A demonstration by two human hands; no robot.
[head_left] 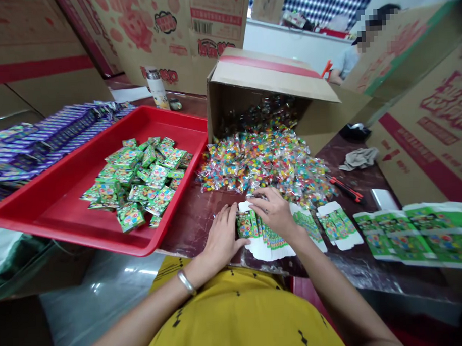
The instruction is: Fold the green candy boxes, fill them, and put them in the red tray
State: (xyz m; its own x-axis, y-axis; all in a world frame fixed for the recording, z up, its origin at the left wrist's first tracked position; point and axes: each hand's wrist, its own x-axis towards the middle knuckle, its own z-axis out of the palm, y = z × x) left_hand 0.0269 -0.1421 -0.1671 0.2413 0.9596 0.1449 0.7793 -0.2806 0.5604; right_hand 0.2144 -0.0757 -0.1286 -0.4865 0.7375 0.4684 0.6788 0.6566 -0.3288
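My left hand lies at the left end of a row of green candy boxes, fingers stretched out and thumb beside the first box. Over the top of that box my right hand reaches, its fingertips pinched together near the white flap. What is between them is too small to make out. The boxes overlap, with white end flaps showing. Just behind my hands is a heap of clear packets of colourful candies, spilling from a cardboard carton on its side.
On the left, a red tray holds filled-looking green boxes; beyond it are purple packs. To the right are flat green cartons, a red-and-black cutter and a cloth. A flask stands behind. Another person sits beyond.
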